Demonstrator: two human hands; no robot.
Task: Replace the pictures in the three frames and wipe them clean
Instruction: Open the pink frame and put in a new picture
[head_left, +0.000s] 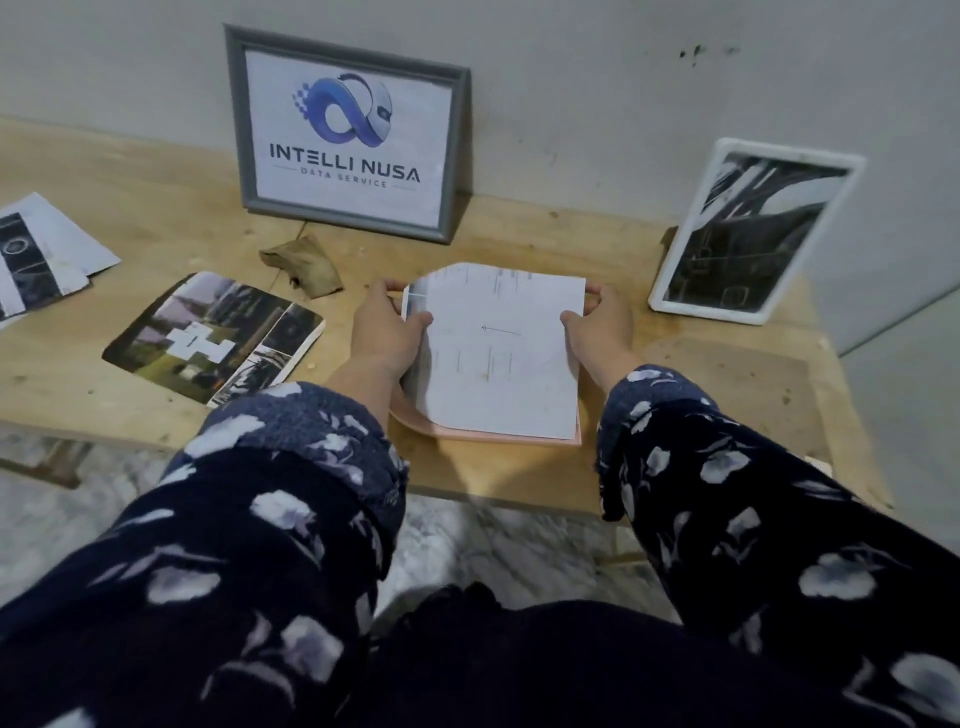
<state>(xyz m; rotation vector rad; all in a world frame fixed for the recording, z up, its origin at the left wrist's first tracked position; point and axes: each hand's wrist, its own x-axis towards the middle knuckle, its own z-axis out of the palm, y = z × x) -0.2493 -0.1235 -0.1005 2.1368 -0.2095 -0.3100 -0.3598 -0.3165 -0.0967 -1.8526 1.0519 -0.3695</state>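
A pink frame (519, 440) lies flat near the table's front edge, mostly covered by a white paper sheet (498, 364) turned blank side up. My left hand (387, 332) grips the sheet's left edge and my right hand (602, 319) grips its right edge. A grey frame (349, 132) with a logo print leans upright against the wall behind. At the right, a white frame (753, 231) with a dark picture leans on the wall. A crumpled brown cloth (304, 265) lies between the grey frame and my left hand.
A loose photo collage (213, 338) lies left of the pink frame. More printed pictures (36, 257) sit at the far left. The wooden table (727, 384) ends close to my body, with marble floor (493, 540) below.
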